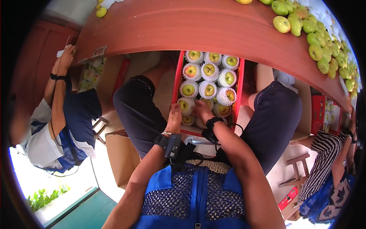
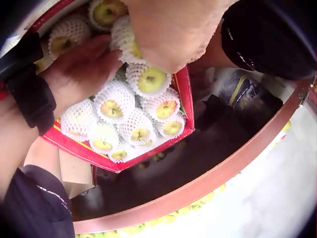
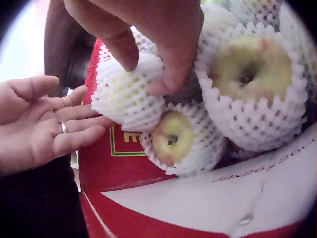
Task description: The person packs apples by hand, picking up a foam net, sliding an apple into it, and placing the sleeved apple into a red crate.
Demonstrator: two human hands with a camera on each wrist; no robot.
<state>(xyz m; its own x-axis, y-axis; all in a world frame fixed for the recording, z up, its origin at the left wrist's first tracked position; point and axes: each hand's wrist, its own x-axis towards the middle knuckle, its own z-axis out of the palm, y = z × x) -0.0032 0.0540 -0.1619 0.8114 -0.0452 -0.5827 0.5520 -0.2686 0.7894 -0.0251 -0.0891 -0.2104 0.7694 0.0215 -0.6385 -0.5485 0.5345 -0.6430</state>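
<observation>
Between my knees stands a red box (image 1: 239, 89) of yellow-green apples in white foam nets. At its near left corner my right hand (image 1: 203, 110) pinches a netted apple (image 3: 124, 94) from above with thumb and fingers. My left hand (image 1: 175, 116) is beside that apple at the box's left wall; in the right wrist view its palm is turned up, with straight fingers at the apple's side. Just below sits another netted apple (image 3: 173, 136) against the wall. A larger netted apple (image 3: 252, 69) lies to the right in that view.
A reddish-brown table edge (image 1: 183, 30) arches over the box's far end, with loose yellow-green fruit (image 1: 324, 49) at right. One person (image 1: 57, 126) sits at left, another (image 1: 331, 164) at right. A brown carton (image 1: 122, 156) stands by my left leg, a wooden stool (image 1: 297, 171) at right.
</observation>
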